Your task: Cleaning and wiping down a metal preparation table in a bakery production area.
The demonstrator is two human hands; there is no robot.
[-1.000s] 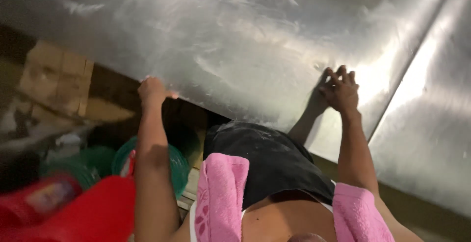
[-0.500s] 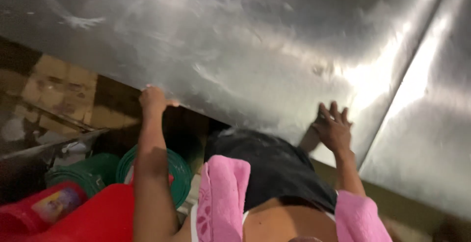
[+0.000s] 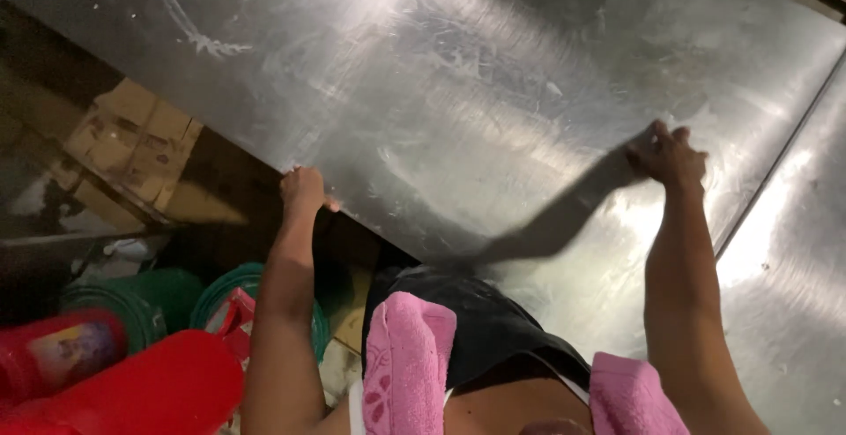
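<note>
My left hand [image 3: 304,190] grips the near edge of a large stainless steel table top [image 3: 458,74], fingers curled over the rim. My right hand [image 3: 670,155] is stretched far out to the right, pressed flat on the wet, smeared steel surface; whether it holds anything is too blurred to tell. A pink towel [image 3: 407,363] hangs over my shoulders, its other end [image 3: 633,395] at the right.
A seam [image 3: 775,166] separates this steel top from a second steel surface [image 3: 793,294] on the right. Left of and below the table stand red plastic containers [image 3: 132,391], green tubs [image 3: 163,294] and flattened cardboard [image 3: 132,140] on the floor.
My right hand has slid away from the near edge, farther out and to the right across the steel top. My left hand stays on the table edge.
</note>
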